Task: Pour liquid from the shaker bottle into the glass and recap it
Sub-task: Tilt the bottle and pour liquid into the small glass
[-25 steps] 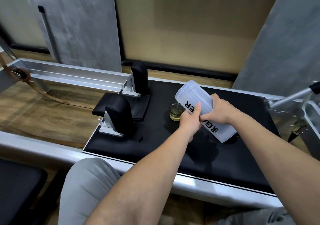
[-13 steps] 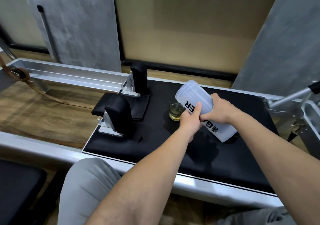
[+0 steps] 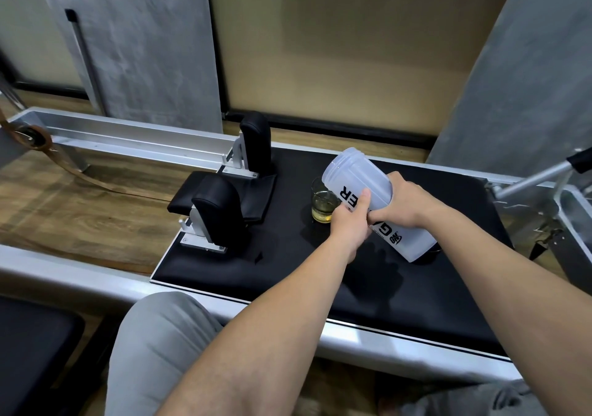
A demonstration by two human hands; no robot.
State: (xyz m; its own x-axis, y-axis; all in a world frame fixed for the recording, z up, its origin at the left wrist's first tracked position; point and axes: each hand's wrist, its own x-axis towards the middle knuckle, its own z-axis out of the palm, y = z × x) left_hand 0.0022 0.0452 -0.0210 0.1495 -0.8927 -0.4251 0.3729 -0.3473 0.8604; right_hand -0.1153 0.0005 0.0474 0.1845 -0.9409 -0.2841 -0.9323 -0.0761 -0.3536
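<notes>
A white translucent shaker bottle (image 3: 355,181) with black lettering is tilted to the left, its open, uncapped mouth over a small clear glass (image 3: 323,205). The glass stands on the black padded platform (image 3: 278,255) and holds some yellow liquid. My right hand (image 3: 403,202) grips the bottle's middle from the far side. My left hand (image 3: 350,221) holds the bottle's near side, thumb on the lettering. A dark round object (image 3: 431,252), perhaps the cap, peeks out from under the bottle's base; it is mostly hidden.
Two black padded shoulder rests (image 3: 221,210) on metal brackets stand to the left of the glass. Silver rails (image 3: 128,138) frame the wooden floor strip at left. A metal bar (image 3: 531,177) and bracket sit at the right edge. My grey-trousered knee (image 3: 153,345) is below.
The bottle's mouth has lifted slightly; both hands keep their grip and the glass stays where it was.
</notes>
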